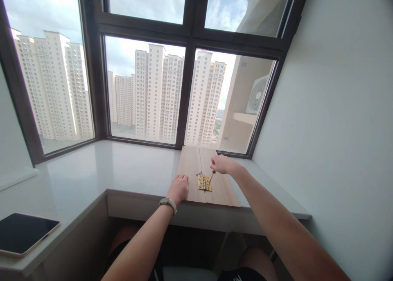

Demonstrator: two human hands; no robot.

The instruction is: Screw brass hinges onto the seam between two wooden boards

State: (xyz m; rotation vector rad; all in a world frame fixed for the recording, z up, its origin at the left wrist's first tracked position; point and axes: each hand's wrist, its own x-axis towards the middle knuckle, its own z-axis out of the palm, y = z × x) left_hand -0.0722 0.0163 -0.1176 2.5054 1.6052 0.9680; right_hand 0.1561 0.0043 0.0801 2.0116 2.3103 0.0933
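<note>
Two light wooden boards [190, 158] lie side by side on the white sill counter. A brass hinge [204, 182] sits across the seam between them. My right hand [221, 164] is closed around the handle of a screwdriver [211, 178], whose shaft slants down to the right leaf of the hinge. A few small screws [199, 174] lie just behind the hinge. My left hand [179, 187], with a watch on its wrist, rests on the left board near its front edge, fingers laid flat.
A tablet [26, 232] lies on the counter [82, 183] at the lower left. Dark-framed windows [190, 39] rise behind the counter, and a white wall [334, 109] stands on the right. My legs are under the counter's front edge.
</note>
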